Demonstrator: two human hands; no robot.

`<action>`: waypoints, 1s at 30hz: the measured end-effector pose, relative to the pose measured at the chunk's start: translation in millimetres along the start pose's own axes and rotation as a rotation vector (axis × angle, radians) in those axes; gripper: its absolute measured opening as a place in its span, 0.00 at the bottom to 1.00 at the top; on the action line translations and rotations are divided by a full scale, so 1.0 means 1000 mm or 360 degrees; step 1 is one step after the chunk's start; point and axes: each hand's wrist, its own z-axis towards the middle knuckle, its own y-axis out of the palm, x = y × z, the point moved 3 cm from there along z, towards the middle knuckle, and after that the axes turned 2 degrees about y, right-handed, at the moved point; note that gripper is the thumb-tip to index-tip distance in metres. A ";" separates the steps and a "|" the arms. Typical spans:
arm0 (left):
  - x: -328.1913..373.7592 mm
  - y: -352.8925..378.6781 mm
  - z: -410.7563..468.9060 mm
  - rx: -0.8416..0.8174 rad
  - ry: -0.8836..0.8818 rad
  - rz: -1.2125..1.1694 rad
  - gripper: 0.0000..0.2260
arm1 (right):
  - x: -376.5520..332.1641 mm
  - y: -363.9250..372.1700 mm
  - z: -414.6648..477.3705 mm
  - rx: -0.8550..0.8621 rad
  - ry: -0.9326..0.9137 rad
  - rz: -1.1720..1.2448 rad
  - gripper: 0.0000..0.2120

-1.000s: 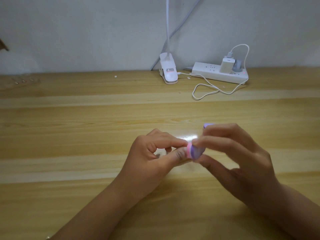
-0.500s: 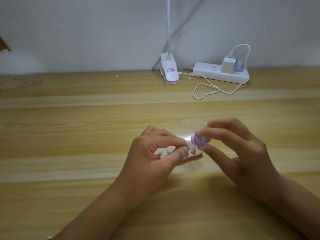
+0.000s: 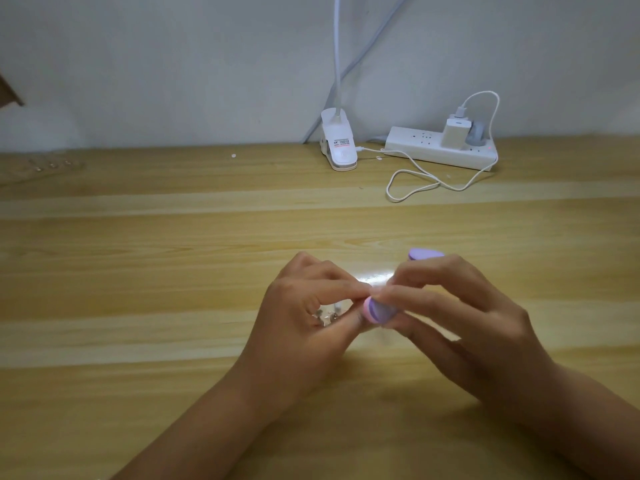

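left hand (image 3: 304, 327) + right hand (image 3: 460, 320): both grips pinching pink-purple piece (image 3: 377, 311) over surface (image 3: 138, 271); purple piece (image 3: 425, 253) behind right fingers

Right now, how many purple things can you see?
2. The purple-and-pink piece is pinched between left hand and right hand; the purple piece lies on the table behind them. More may hide.

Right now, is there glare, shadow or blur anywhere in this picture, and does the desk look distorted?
Head view: a bright glare patch lies on the table just beyond the left hand and right hand; soft shadows spread beneath both; the purple-and-pink piece they pinch looks slightly blurred; the table's plank lines bend a little, as a wide-angle lens would make them.
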 end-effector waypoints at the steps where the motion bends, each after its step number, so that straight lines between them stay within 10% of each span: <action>1: 0.000 0.000 0.000 0.0003 -0.0004 0.0020 0.06 | 0.004 -0.003 0.001 0.0010 0.0031 0.0003 0.09; 30: -0.003 0.000 0.001 -0.0068 -0.0182 -0.0279 0.07 | 0.004 -0.009 0.007 0.0088 0.0102 0.0131 0.10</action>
